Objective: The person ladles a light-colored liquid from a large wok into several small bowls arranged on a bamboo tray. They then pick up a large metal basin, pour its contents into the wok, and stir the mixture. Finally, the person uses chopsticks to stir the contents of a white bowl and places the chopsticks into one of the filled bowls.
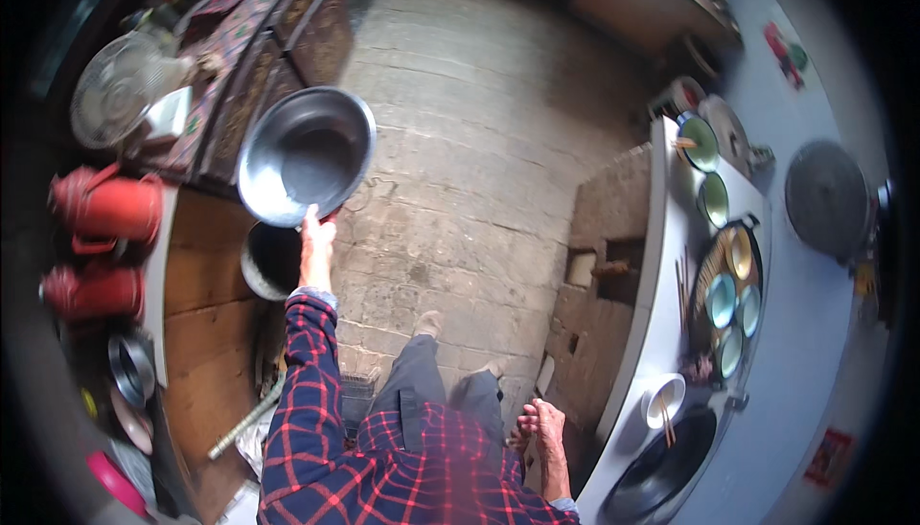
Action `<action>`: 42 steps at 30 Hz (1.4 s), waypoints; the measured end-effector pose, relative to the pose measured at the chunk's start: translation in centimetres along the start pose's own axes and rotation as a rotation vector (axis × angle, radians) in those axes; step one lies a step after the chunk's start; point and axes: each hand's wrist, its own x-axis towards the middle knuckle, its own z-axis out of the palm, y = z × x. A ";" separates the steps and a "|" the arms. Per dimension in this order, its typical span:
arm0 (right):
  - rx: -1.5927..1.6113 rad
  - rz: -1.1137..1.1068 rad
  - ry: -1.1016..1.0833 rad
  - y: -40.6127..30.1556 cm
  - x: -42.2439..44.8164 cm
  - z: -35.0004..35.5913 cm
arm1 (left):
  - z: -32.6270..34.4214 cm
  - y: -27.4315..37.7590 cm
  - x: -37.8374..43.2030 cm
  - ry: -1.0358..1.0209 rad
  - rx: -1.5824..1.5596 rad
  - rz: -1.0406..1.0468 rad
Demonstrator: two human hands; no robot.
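Observation:
My left hand (316, 248) reaches forward and grips the near rim of a round metal basin (287, 112). The basin is tilted, its shiny inside facing me, and I see nothing in it. A small red patch shows beside my fingers; what it is I cannot tell. Below the basin stands a dark-mouthed bucket (262, 259), partly hidden by my forearm. My right hand (544, 426) hangs low at my side with loosely curled fingers and no object visible in it. It is close to the front of the brick stove counter (607, 396).
Bowls (721, 300) sit on a round tray at the right, beyond a white bowl (663, 401) with chopsticks and a wok (665, 467). Red thermos flasks (108, 209) line the left. A fan (115, 90) tops the cabinet (251, 105). Brick floor (445, 166) runs ahead.

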 end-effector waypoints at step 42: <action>1.393 -0.273 0.214 33.2 12.1 -56.1 | 45.0 -34.0 -64.5 -1.852 2.190 0.684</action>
